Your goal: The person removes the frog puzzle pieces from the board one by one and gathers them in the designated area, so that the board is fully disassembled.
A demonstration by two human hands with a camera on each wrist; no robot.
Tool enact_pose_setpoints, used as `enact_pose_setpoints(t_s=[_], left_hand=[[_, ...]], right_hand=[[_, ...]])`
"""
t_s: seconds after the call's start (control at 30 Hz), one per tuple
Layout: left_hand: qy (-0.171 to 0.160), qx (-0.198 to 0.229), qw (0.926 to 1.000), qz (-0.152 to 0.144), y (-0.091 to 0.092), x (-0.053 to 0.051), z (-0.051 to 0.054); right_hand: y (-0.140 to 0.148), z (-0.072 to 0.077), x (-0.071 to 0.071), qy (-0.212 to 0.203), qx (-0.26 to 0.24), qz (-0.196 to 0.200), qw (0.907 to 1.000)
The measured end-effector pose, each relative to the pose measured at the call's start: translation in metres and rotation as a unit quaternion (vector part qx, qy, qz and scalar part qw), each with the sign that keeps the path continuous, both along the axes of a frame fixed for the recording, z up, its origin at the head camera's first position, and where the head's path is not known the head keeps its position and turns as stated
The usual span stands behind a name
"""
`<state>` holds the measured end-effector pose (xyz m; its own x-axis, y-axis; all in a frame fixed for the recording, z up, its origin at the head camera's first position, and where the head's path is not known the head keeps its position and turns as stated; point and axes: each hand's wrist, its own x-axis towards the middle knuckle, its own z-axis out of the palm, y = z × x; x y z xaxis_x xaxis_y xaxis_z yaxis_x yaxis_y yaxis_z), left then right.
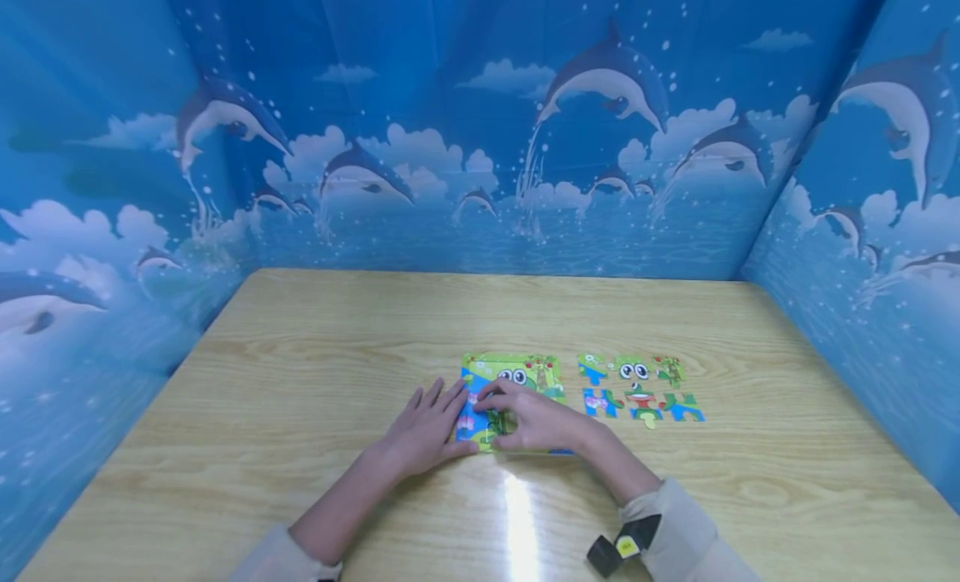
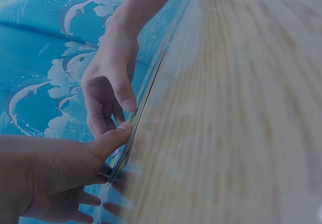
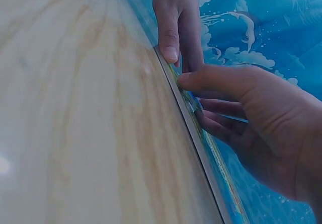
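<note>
A flat picture-puzzle board (image 1: 552,363) with a big-eyed green cartoon figure lies on the table. My left hand (image 1: 423,432) rests at its left edge, fingers spread, the thumb along the near edge. Over the board's lower left part, my right hand (image 1: 536,419) has its fingers bent and seems to pinch a greenish puzzle piece (image 1: 498,423), largely covered by the hand. In the right wrist view the right hand's thumb (image 3: 211,80) and fingers are low at the board edge (image 3: 188,118). The left wrist view shows the left thumb (image 2: 113,139) against the board's near edge.
Right of the board lie several loose puzzle pieces: one with eyes (image 1: 633,371), one with a red mouth (image 1: 641,400), a tree piece (image 1: 670,370) and blue ones (image 1: 686,409). Dolphin-print curtains (image 1: 450,148) enclose the wooden table (image 1: 337,332) at the back and sides.
</note>
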<state>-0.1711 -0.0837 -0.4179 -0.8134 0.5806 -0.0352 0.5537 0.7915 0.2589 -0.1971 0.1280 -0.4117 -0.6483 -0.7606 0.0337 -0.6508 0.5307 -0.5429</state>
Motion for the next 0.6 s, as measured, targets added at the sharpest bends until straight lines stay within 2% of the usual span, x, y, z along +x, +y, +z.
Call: enact_pose_setpoints(t_s=[0.4, 0.6], left_hand=[[0.003, -0.011, 0.9999, 0.000, 0.0003, 0.0000, 0.0013], [0.000, -0.005, 1.0000, 0.001, 0.0008, 0.0001, 0.0004]], right_hand=[[-0.0012, 0.0020, 0.0003, 0.011, 0.018, -0.002, 0.9998], [0.0012, 0.0042, 0.0015, 0.017, 0.006, -0.007, 0.9998]])
